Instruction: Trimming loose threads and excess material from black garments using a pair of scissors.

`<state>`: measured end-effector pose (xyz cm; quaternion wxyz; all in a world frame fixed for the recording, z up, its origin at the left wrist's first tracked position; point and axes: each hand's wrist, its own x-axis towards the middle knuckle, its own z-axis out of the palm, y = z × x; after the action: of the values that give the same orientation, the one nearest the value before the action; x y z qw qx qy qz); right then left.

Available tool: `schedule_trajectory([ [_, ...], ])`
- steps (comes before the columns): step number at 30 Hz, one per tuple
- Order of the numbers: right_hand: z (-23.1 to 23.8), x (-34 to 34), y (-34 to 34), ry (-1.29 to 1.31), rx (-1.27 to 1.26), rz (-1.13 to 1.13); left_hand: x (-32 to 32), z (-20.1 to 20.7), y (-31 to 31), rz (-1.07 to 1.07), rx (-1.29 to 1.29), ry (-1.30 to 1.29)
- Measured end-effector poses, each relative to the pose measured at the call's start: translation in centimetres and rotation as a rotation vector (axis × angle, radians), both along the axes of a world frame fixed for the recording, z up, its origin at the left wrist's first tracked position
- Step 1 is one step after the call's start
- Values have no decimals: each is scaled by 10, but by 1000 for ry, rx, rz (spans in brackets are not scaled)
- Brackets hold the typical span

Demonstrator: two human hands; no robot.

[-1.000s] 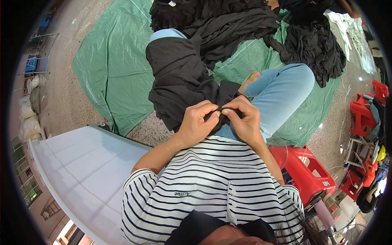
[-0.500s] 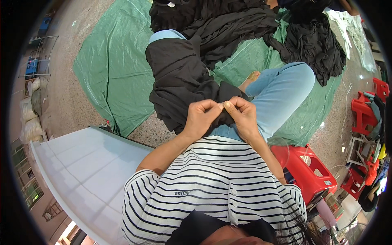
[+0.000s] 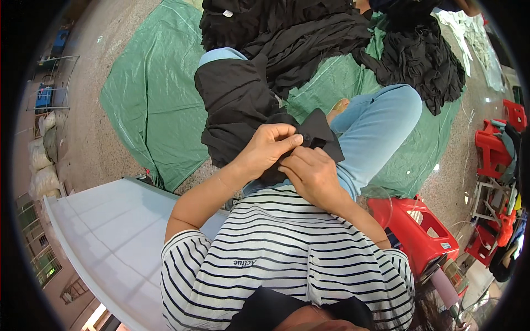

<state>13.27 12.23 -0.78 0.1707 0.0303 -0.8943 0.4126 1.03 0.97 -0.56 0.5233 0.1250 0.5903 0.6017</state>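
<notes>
while the person sits with knees drawn up in light blue trousers (image 3: 381, 124), the head view shows both hands meeting just above centre on a black garment (image 3: 237, 110) that drapes over the lap and the knee at 11 o'clock. the left hand (image 3: 269, 150) has its fingers curled and pinched together on the garment's collar (image 3: 317, 129), thumb pressed against the cloth near a small dark button. the right hand (image 3: 312, 175), just below and touching the left, is also closed on the fabric edge, its fingertips tucked under the collar. at 12 o'clock a heap of black clothing (image 3: 309, 38) lies on a green tarpaulin (image 3: 149, 105) spread over the floor. a red plastic stool (image 3: 417, 231) stands at 4 o'clock, beside the striped shirt (image 3: 287, 254), and a pale flat board (image 3: 105, 243) fills the area at 8 o'clock.
</notes>
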Motion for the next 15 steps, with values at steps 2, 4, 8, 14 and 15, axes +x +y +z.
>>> schedule_trajectory([
  [2,3,-3,5,-44,-66,-72,9,-1,9,240,80,-13],
  [4,8,-3,9,-49,-219,-182,9,-9,9,418,140,-114],
  [8,-9,3,34,-217,-312,-106,5,3,9,486,136,-177],
  [14,-17,6,27,-289,-876,-254,4,10,6,273,61,-88],
  [15,-16,6,26,-289,-877,-254,5,6,6,272,60,-87],
])
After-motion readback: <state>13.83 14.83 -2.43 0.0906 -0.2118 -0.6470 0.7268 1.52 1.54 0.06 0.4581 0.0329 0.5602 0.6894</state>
